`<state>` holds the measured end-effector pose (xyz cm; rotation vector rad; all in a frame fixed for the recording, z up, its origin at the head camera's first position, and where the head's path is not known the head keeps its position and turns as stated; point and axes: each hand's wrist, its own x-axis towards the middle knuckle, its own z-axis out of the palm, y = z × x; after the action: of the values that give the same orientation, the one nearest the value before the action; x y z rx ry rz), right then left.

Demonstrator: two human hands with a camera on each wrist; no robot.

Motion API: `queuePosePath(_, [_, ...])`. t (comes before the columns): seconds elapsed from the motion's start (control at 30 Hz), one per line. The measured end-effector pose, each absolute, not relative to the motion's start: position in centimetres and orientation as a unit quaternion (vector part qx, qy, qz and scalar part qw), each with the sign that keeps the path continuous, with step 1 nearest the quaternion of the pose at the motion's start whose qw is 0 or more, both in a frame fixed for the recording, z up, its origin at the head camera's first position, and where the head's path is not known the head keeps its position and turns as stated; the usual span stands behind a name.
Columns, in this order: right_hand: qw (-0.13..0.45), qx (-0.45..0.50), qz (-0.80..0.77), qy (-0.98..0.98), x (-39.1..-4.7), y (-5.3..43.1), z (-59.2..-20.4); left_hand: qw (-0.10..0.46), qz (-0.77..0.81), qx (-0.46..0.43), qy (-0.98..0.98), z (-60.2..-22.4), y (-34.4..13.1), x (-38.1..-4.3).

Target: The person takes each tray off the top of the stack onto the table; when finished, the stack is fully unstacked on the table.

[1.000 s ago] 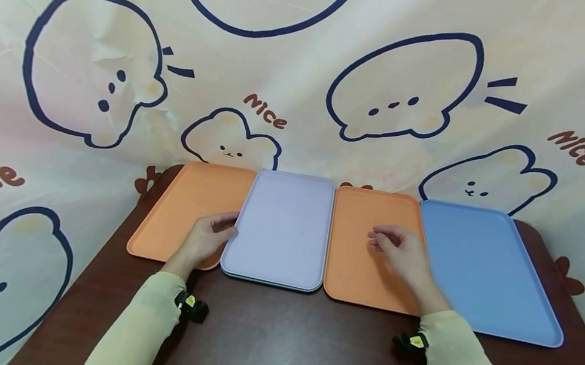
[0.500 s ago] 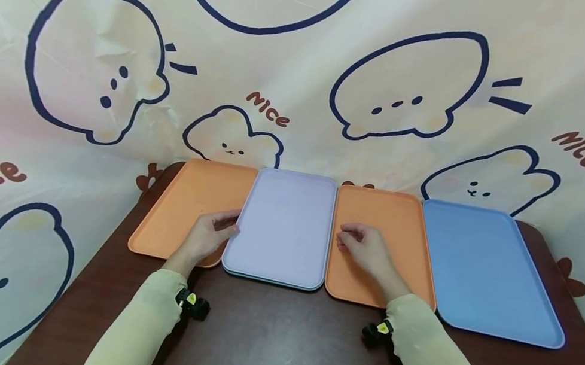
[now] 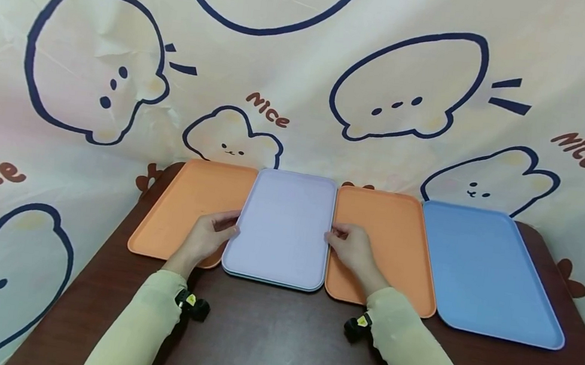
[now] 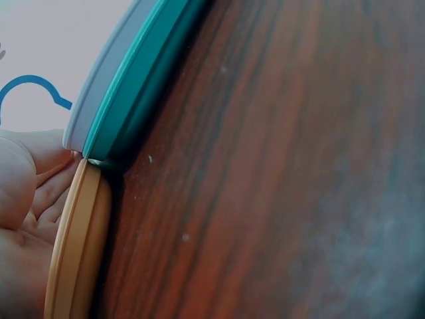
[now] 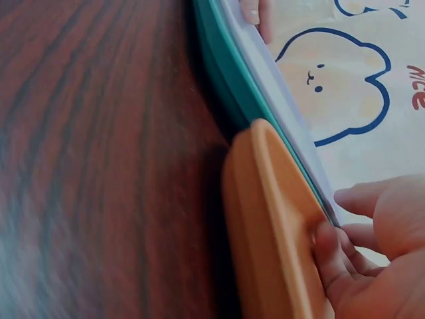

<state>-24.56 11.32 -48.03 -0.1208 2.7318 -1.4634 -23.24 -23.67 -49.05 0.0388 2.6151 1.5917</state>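
A lavender tray [image 3: 281, 229] lies on top of a green tray [image 4: 133, 86], whose side shows beneath it in both wrist views. My left hand [image 3: 206, 238] pinches the lavender tray's left edge, thumb toward the front and fingers farther back. At the opposite edge, my right hand [image 3: 354, 251] has its thumb and fingers on the lavender rim, with the lower fingers against the orange tray in the right wrist view. An orange tray [image 3: 174, 223] extends under the left hand, and another orange tray [image 3: 396, 266] under the right.
A blue tray [image 3: 488, 271] lies at the right end of the row, beside the right orange tray. The dark wooden table [image 3: 274, 343] extends in front of the trays. A cloth backdrop [image 3: 303, 87] printed with cartoon outlines hangs right behind the table.
My right hand has moved left across the right orange tray to the lavender tray's right edge and taken hold there. The left hand has stayed at the left edge.
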Motion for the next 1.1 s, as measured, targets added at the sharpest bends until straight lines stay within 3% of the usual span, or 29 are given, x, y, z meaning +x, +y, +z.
queuePosePath(0.77, [-0.050,0.056,-0.541,0.837,-24.4,9.5,-48.8,0.057,0.525,-0.002,0.849,-48.9,-23.8,-23.1])
queuePosePath(1.1, [-0.028,0.034,-0.516,0.856,-24.6,10.4,-47.8,0.057,0.542,-0.004,0.839,-49.0,-23.7,-23.2])
